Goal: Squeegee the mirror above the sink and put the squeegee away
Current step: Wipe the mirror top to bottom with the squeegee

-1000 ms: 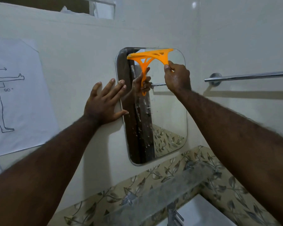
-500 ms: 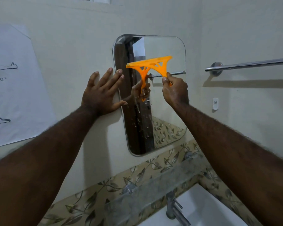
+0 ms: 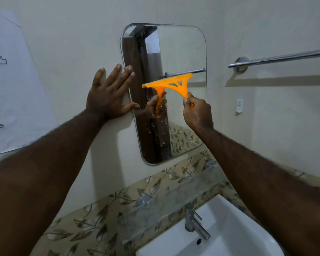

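Against the wet mirror, about halfway down: squeegee, light stiff plastic, likely slick when wet, best held low on its handle as now, right hand fingers closed round it, left hand spread flat, gripping nothing, on wall and mirror edge.

Squeegee handle: lower end hidden inside the closed right hand. Poster at 9 o'clock: cut off by the left edge, drawing only partly legible. Towel rail at 2 o'clock: runs off the right edge. Sink at 5 o'clock: cut by the bottom edge and partly covered by the right forearm. Small wall fitting at 3 o'clock: too small to identify.
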